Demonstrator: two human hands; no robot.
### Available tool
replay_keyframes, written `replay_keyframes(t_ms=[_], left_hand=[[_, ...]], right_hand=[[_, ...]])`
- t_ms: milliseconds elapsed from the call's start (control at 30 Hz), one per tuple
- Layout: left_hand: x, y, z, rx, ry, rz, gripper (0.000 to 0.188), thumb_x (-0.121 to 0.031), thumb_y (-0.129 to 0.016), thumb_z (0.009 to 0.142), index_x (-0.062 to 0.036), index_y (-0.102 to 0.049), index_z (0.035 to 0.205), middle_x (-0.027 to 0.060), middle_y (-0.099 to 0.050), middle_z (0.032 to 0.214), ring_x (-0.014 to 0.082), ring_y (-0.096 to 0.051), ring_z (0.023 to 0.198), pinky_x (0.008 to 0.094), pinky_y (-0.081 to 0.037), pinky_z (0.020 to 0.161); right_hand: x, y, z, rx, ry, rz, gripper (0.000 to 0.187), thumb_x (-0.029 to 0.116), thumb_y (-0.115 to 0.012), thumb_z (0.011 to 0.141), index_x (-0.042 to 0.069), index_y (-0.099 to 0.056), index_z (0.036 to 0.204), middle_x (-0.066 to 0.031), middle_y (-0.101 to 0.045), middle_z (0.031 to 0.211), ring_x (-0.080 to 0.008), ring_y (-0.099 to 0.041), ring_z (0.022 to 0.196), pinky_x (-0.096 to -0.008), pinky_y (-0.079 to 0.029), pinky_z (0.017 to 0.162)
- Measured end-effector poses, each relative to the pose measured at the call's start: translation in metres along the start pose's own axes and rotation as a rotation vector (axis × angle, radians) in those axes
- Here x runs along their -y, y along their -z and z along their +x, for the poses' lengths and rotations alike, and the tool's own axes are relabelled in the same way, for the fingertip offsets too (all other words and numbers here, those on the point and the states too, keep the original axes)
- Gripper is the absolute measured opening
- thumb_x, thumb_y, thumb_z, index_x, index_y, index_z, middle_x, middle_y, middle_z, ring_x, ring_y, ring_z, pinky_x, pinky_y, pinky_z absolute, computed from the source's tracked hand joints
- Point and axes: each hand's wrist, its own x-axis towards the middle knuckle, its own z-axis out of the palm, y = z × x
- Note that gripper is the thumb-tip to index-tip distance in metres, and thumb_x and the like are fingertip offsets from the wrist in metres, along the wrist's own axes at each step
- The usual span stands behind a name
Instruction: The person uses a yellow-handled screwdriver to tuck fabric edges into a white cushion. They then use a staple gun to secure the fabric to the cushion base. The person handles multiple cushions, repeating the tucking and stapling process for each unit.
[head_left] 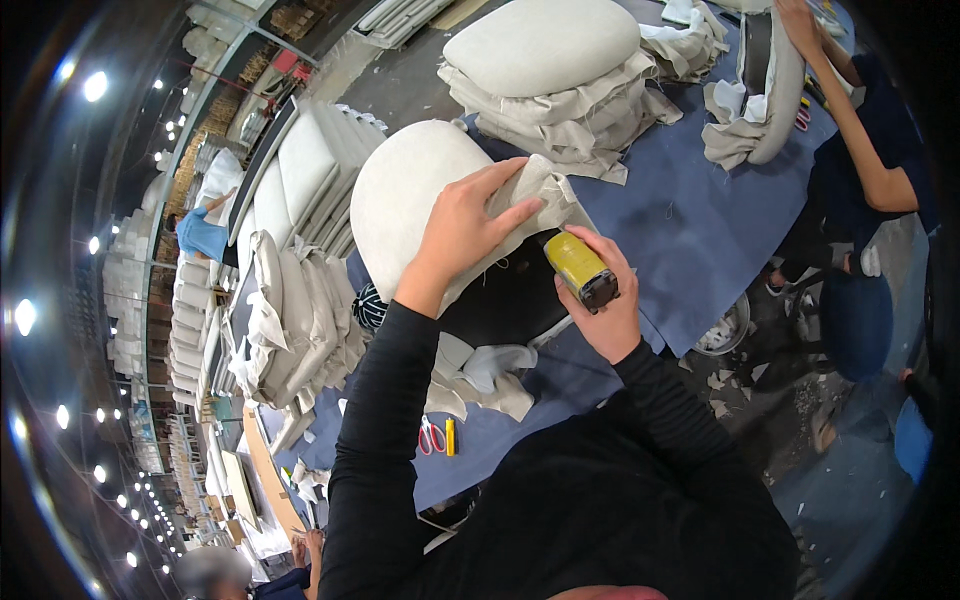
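Observation:
A padded seat cushion (405, 190) in cream fabric lies tilted before me, its black underside (500, 300) partly showing. My left hand (470, 220) is on its edge, thumb and fingers closed around a fold of the loose fabric cover (545, 190). In my right hand (615, 305) is a yellow and black staple gun (577, 262), held against the cushion's edge close to that fold. The tool's front end is hidden. Below the cushion are loose fabric scraps (485, 380), red-handled scissors (431, 437) and a yellow utility knife (450, 437) on the blue table cover (700, 230).
A stack of covered cushions (545, 60) stands beyond my hands, with more piled cushions (300, 180) at left. At upper right, a co-worker's arm (850, 110) reaches to another cushion (770, 90). A metal basin (727, 325) with scraps sits below the table's right edge.

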Motion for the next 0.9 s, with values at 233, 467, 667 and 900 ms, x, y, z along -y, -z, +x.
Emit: replay_keyframes(t_ms=[233,467,667,900], left_hand=[[-0.008,0.004,-0.01,0.019,0.043,0.021,0.058,-0.038,-0.083,0.096,-0.0057,-0.069,0.142,0.0187,-0.076,0.134,0.036,-0.074,0.124,0.0424,-0.056,0.105],[-0.014,0.011,-0.035,-0.002,0.002,0.061,0.065,-0.041,-0.085,0.093,-0.0128,-0.065,0.148,0.0141,-0.075,0.137,0.0365,-0.073,0.123,0.0432,-0.057,0.103],[-0.026,0.014,-0.04,-0.033,0.106,-0.107,0.067,-0.045,-0.084,0.092,-0.0091,-0.067,0.146,0.0181,-0.074,0.137,0.0403,-0.073,0.122,0.0439,-0.057,0.101],[-0.052,0.015,-0.048,0.129,0.279,-0.068,0.071,-0.05,-0.085,0.09,-0.002,-0.069,0.139,0.024,-0.077,0.123,0.0438,-0.074,0.113,0.0459,-0.057,0.098]], right_hand=[[-0.013,0.013,-0.005,0.04,-0.044,0.015,0.058,-0.002,-0.081,0.082,0.004,-0.068,0.138,-0.0141,-0.072,0.131,-0.032,-0.07,0.122,-0.0386,-0.051,0.109],[-0.085,0.06,-0.055,-0.077,-0.33,-0.032,0.057,-0.005,-0.081,0.081,0.005,-0.069,0.137,-0.0095,-0.075,0.129,-0.0212,-0.071,0.121,-0.0361,-0.052,0.109],[-0.068,0.075,-0.069,-0.015,-0.347,-0.095,0.06,-0.004,-0.081,0.081,0.004,-0.067,0.139,-0.0115,-0.073,0.133,-0.025,-0.069,0.125,-0.0376,-0.051,0.111],[0.003,0.08,-0.048,0.104,-0.042,-0.179,0.058,0.004,-0.083,0.081,0.0,-0.067,0.136,-0.0188,-0.07,0.123,-0.0328,-0.071,0.11,-0.0387,-0.054,0.098]])
